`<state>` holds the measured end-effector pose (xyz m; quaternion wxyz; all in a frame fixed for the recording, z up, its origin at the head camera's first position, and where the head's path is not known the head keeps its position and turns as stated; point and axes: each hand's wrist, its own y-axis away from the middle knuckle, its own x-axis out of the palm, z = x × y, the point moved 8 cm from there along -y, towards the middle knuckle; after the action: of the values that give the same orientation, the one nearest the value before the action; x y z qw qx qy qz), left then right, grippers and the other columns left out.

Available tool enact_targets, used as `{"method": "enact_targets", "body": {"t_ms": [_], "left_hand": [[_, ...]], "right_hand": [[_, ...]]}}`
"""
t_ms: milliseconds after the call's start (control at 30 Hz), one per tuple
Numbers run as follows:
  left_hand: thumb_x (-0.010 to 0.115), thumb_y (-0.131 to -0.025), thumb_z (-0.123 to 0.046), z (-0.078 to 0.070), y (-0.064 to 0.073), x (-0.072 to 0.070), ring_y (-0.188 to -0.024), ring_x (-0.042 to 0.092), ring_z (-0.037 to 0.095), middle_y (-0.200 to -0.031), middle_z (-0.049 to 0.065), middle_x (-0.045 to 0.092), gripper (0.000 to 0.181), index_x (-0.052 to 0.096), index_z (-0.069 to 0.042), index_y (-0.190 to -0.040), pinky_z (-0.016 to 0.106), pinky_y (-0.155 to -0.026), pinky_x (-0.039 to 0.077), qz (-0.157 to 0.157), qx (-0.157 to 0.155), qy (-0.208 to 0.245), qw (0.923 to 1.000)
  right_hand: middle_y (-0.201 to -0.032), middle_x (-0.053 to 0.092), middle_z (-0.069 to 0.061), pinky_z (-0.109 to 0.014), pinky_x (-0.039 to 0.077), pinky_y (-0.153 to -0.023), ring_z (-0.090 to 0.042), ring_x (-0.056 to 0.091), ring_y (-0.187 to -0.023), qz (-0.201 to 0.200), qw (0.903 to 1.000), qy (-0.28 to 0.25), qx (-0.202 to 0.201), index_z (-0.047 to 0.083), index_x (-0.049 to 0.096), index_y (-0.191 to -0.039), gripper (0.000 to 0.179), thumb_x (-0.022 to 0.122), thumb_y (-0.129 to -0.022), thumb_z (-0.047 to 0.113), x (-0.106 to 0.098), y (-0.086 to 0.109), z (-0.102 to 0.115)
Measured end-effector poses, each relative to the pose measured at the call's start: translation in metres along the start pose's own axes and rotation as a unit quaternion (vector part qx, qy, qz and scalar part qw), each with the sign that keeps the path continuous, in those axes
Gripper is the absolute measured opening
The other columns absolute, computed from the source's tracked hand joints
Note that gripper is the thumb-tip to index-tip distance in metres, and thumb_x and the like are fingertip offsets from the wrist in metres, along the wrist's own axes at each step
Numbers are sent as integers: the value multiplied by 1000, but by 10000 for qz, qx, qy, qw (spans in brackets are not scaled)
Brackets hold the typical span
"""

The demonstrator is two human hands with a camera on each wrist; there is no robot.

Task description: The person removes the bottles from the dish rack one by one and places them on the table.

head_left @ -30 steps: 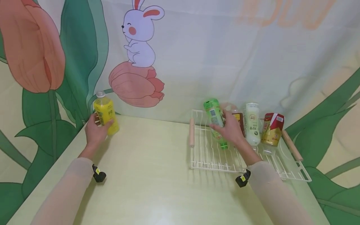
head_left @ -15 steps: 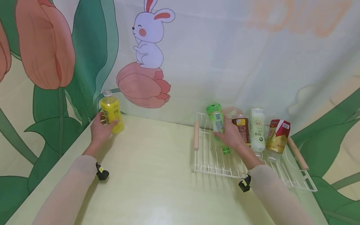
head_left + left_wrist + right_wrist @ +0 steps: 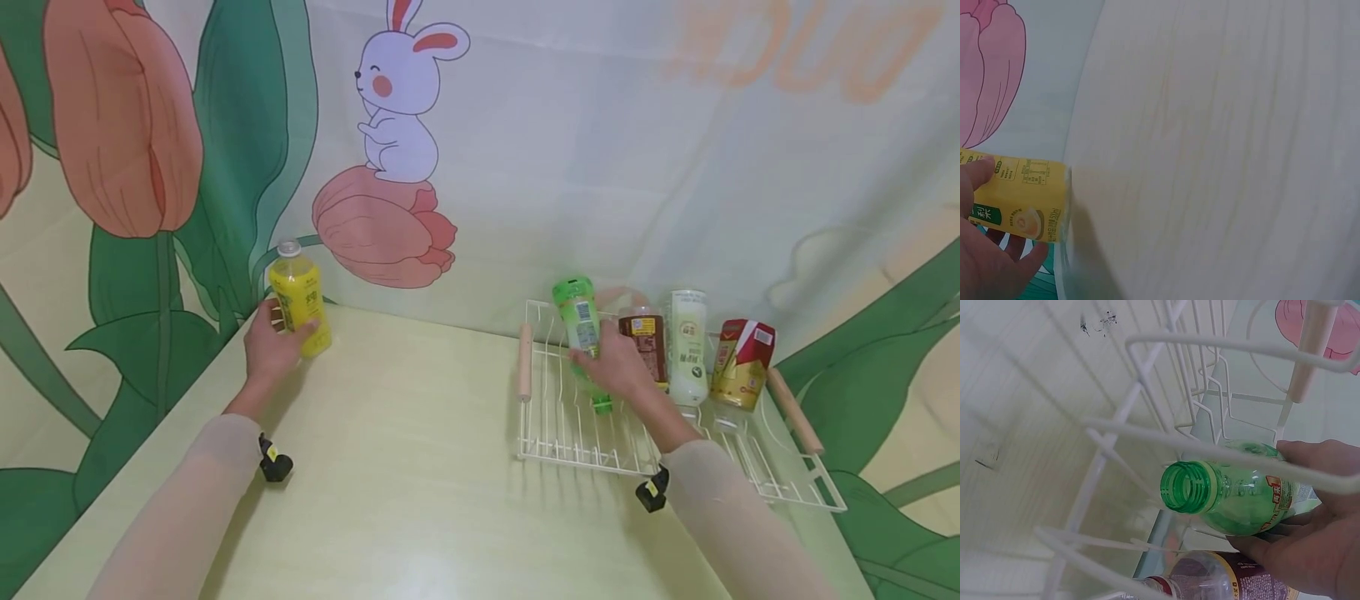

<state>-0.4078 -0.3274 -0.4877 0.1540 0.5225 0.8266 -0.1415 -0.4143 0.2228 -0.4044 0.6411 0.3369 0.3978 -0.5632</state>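
Observation:
At the table's left, my left hand (image 3: 270, 346) grips the yellow-labelled plastic bottle (image 3: 300, 292), fingers behind and thumb in front. That bottle stands upright, its mouth at the top. In the left wrist view the yellow label (image 3: 1016, 194) shows between thumb and fingers. My right hand (image 3: 621, 362) holds a green plastic bottle (image 3: 576, 312) upside down and tilted inside the white wire rack (image 3: 577, 457). The right wrist view shows its open, capless green mouth (image 3: 1186, 487) near the rack wires. Part of the green bottle's middle is hidden by the hand.
Right of the green bottle, several upturned bottles lean in the rack: one brown-labelled (image 3: 645, 342), one white (image 3: 687, 350), one red and gold (image 3: 742, 367). Wooden handles (image 3: 525, 362) flank the rack. A printed cloth (image 3: 525, 167) hangs behind the table (image 3: 420, 467).
The head view has shifted slightly. The green bottle sits a little lower in the rack than a second ago, with my right hand closer around it. My left hand stays on the yellow-labelled bottle.

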Motion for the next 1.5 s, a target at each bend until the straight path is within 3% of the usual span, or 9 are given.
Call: {"method": "enact_targets", "body": {"t_ms": [467,700,867,967,1133,1267,1367,1500], "left_hand": [[72,-103,-31,2,5,2,-146,44,42,-158,21,45,78,28,-11,-163,58,-119,40,45,-10,-165,9999],[75,-100,-34,3,3,2,-142,48,42,-157,22,47,81,30,-8,-162,56,-117,43,72,25,-261,9996],[78,-95,-47,2,10,-3,-146,43,43,-162,22,40,98,23,-7,-165,58,-118,41,45,-177,-196,9996],[79,-93,-51,-7,19,-5,-149,37,43,-165,20,36,103,21,-7,-166,61,-120,37,-59,-100,-237,9997],[79,-93,-47,-50,44,-15,-141,40,34,-152,17,41,90,32,-5,-157,52,-116,39,-705,721,-147,9948],[81,-94,-42,-103,77,-22,-128,46,23,-133,12,49,69,47,-3,-139,40,-106,42,-1218,1669,282,9780],[82,-94,-34,-144,106,-18,-119,50,22,-121,11,56,54,55,-1,-126,38,-99,43,-1129,2458,351,9621],[87,-89,-24,-190,143,4,-112,56,27,-110,10,63,42,62,-1,-114,42,-94,45,-549,3533,35,9339]], "right_hand": [[-110,63,-21,-39,54,-68,-31,63,-89,51,9999,-81,38,-6,44,-139,60,63,-106,40,2,7,-3],[-109,64,-22,-41,55,-68,-32,63,-88,-119,9995,-277,-135,-6,48,-136,55,66,-105,36,-4,7,1],[-116,66,-23,-47,57,-76,-35,67,-96,-218,9991,-340,-138,-4,46,-143,61,68,-103,38,-14,11,2],[-123,65,-25,-51,57,-83,-38,67,-104,-283,9985,-435,-159,-3,42,-150,69,70,-103,38,-24,17,2],[-125,66,-24,-51,58,-83,-38,67,-104,-548,9962,-596,-322,-3,47,-147,67,73,-101,37,-44,27,2],[-123,68,-21,-51,58,-81,-36,67,-103,-797,9938,-551,-550,0,54,-141,60,78,-99,35,-57,34,8],[-122,69,-20,-53,58,-82,-37,68,-103,-878,9916,-523,-798,0,55,-143,62,80,-97,34,-60,37,20],[-127,69,-19,-53,59,-85,-35,69,-106,-817,9888,-571,-1108,1,54,-147,67,82,-95,32,-55,46,38]]}}
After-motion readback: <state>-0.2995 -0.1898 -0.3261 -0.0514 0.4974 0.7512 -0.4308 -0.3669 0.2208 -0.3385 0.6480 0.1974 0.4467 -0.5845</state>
